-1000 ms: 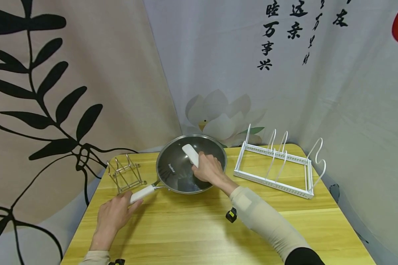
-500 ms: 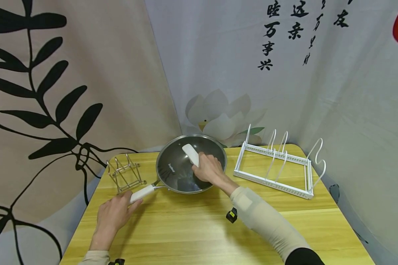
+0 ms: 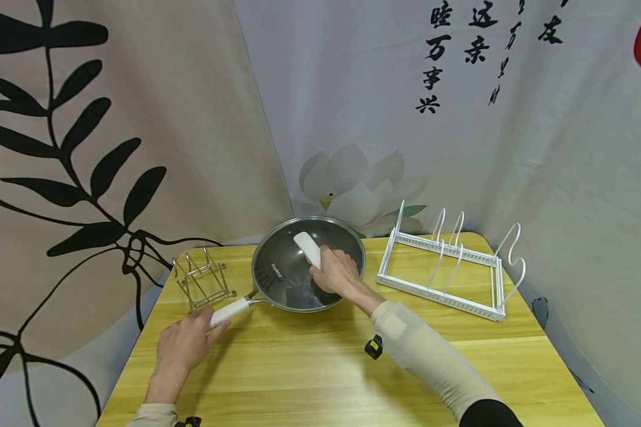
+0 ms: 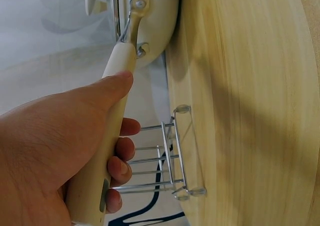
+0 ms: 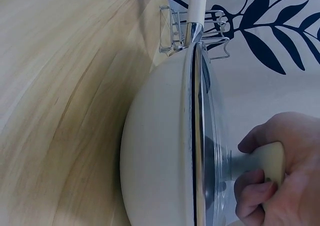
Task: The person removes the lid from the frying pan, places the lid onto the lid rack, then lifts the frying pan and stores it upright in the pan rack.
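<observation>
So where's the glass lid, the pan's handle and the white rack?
Glass lid [image 3: 289, 271], head view: on the glass, left of its middle.
Pan's handle [image 3: 229, 312], head view: midway along its uncovered part.
White rack [image 3: 440, 297], head view: on its near rail.

A cream pan [image 5: 156, 141] sits upright beyond the gripping left hand [image 3: 186, 344], its glass lid [image 3: 294, 267] on beneath the gripping right hand [image 3: 336, 270].

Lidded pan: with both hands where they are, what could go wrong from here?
The left hand grips the handle right by the small wire rack; a sideways swing might knock it.

The right hand holds only the knob, so the glass lid could tip or slip if lifted unevenly.

Raising the pan by its handle alone could tilt it.
</observation>
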{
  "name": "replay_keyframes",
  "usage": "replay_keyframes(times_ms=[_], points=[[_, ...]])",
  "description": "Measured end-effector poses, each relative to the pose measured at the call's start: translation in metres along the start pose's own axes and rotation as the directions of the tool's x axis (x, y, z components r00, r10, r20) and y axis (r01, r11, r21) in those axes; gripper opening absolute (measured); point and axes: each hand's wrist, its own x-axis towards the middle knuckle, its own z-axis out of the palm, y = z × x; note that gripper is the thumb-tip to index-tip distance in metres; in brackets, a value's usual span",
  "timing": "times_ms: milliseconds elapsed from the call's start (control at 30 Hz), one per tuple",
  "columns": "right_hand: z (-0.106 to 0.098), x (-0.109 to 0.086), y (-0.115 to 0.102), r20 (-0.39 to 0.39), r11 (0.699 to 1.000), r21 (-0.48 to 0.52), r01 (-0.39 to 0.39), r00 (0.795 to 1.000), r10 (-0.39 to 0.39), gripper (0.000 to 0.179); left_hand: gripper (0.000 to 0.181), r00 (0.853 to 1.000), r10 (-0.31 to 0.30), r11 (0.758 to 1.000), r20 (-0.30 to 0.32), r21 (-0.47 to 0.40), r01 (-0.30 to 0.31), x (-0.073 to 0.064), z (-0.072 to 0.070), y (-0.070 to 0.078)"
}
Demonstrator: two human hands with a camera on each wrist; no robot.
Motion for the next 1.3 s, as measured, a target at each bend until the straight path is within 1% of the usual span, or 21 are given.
replay_keyframes(times_ms=[167,467,867,1000,1300], points=[[0.0,0.0,0.0005,0.003,1.0,-0.002,0.004,1.0,-0.004,0.025,0.045,1.0,0.001,1.0,-0.003,0.0,-0.001,0.0001,-0.0002,0.0004],[-0.0001,-0.0006,0.0005,0.005,1.0,0.001,0.009,1.0,-0.009,0.025,0.044,1.0,-0.013,1.0,0.029,-0.013,0.014,-0.0009,-0.001,0.0011],[-0.0019,-0.0022,0.0007,-0.002,1.0,0.017,0.024,1.0,-0.024,0.024,0.043,0.999,-0.014,1.0,0.037,-0.013,0.014,-0.0004,-0.002,0.0015],[-0.0024,-0.0019,0.0007,-0.002,1.0,0.017,0.015,1.0,-0.015,0.024,0.043,0.999,-0.014,1.0,0.036,-0.01,0.015,0.0,-0.002,0.0017],[-0.005,-0.0022,0.0002,0.001,1.0,0.023,0.006,1.0,-0.006,0.025,0.044,0.998,-0.023,1.0,0.052,-0.008,0.023,-0.0001,-0.0021,0.0013]])
